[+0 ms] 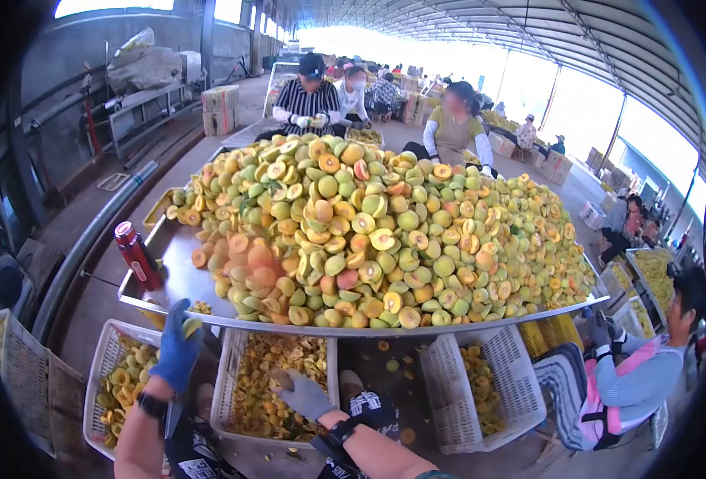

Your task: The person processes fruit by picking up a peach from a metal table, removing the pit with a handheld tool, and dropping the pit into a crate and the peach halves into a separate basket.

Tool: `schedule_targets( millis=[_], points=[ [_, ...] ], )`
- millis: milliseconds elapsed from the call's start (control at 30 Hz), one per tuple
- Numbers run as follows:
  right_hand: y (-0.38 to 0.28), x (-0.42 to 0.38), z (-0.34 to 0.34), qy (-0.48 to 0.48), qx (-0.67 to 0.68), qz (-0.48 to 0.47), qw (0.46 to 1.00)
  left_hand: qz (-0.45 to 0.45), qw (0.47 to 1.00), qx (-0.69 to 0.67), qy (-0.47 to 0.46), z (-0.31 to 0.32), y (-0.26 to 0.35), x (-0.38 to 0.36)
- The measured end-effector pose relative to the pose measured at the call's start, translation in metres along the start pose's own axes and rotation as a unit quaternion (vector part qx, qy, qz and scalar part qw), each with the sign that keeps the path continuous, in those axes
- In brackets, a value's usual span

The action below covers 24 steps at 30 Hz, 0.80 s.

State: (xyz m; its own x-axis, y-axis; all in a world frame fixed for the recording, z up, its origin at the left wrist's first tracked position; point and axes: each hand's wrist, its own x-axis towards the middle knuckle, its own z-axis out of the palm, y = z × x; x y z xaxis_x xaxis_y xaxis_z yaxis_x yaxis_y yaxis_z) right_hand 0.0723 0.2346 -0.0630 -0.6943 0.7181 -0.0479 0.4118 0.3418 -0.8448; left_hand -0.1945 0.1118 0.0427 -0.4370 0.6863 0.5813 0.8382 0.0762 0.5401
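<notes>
My left hand (pixel 177 351), in a blue glove, is raised in front of the metal table's near edge. Its fingers are closed on a green peach half (pixel 191 326). My right hand (pixel 306 397), in a grey glove, reaches over the middle crate (pixel 218 375), which holds many small yellow fruit pieces (pixel 261 391). Its fingertips are blurred and partly hidden; a brownish piece lies at them, and I cannot see whether it is gripped. A large heap of halved peaches (pixel 385 239), yellow-green with some red, covers most of the metal table (pixel 179 247).
A red bottle (pixel 139 257) stands at the table's left end. Crates with fruit stand left (pixel 97 399) and right (pixel 520 375) of the middle one. A person (pixel 624 383) sits close on the right. Two people (pixel 309 100) (pixel 456 128) work across the heap.
</notes>
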Motion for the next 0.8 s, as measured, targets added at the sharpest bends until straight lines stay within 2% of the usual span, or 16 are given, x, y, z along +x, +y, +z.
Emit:
schedule_targets(
  millis=[33,67,100,133,167,200,267,300,400,500,600,633,667,700,733,800],
  points=[
    [-0.005,-0.004,-0.006,-0.016,0.004,0.015,1.000,0.059,0.997,0.057,0.000,-0.028,-0.012,-0.017],
    [-0.009,-0.010,-0.009,-0.032,0.010,0.036,0.999,0.003,0.998,0.060,-0.037,-0.060,-0.023,-0.038],
    [-0.008,-0.012,-0.007,-0.018,0.004,0.040,0.999,-0.112,0.992,-0.059,0.016,-0.080,-0.045,-0.070],
    [-0.004,-0.016,-0.004,0.038,0.006,-0.002,0.999,-0.221,0.958,-0.177,0.055,-0.108,-0.029,-0.087],
    [-0.006,-0.019,-0.004,0.037,0.023,-0.001,0.999,-0.282,0.935,-0.213,0.037,-0.141,-0.001,-0.092],
    [-0.010,-0.020,-0.008,0.036,0.039,-0.001,0.999,-0.338,0.902,-0.248,0.102,-0.161,0.010,-0.110],
    [-0.020,-0.025,-0.008,0.028,0.030,0.012,0.999,-0.350,0.890,-0.254,0.144,-0.201,0.008,-0.151],
    [-0.027,-0.032,-0.004,0.077,0.032,-0.015,0.996,-0.372,0.879,-0.254,0.157,-0.217,0.005,-0.170],
    [-0.048,-0.054,0.005,0.100,0.070,-0.057,0.991,-0.358,0.867,-0.279,0.205,-0.238,-0.049,-0.246],
    [-0.055,-0.067,0.014,0.100,0.079,-0.061,0.990,-0.369,0.828,-0.331,0.262,-0.218,-0.003,-0.253],
    [-0.075,-0.078,0.013,0.087,0.109,-0.077,0.987,-0.366,0.754,-0.484,0.250,-0.198,0.008,-0.242],
    [-0.087,-0.082,0.006,0.080,0.082,-0.085,0.990,-0.290,0.862,-0.347,0.229,-0.184,0.014,-0.229],
    [-0.100,-0.086,-0.002,0.072,0.052,-0.096,0.991,-0.208,0.937,-0.197,0.201,-0.172,0.025,-0.214],
    [-0.118,-0.096,-0.010,0.069,0.037,-0.086,0.993,-0.270,0.863,-0.388,0.178,-0.174,0.052,-0.194],
    [-0.131,-0.105,-0.013,0.056,0.030,-0.095,0.993,-0.312,0.751,-0.562,0.151,-0.175,0.082,-0.172],
    [-0.150,-0.115,-0.019,0.074,0.052,-0.126,0.988,-0.227,0.838,-0.461,0.183,-0.151,0.118,-0.142]
  ],
)
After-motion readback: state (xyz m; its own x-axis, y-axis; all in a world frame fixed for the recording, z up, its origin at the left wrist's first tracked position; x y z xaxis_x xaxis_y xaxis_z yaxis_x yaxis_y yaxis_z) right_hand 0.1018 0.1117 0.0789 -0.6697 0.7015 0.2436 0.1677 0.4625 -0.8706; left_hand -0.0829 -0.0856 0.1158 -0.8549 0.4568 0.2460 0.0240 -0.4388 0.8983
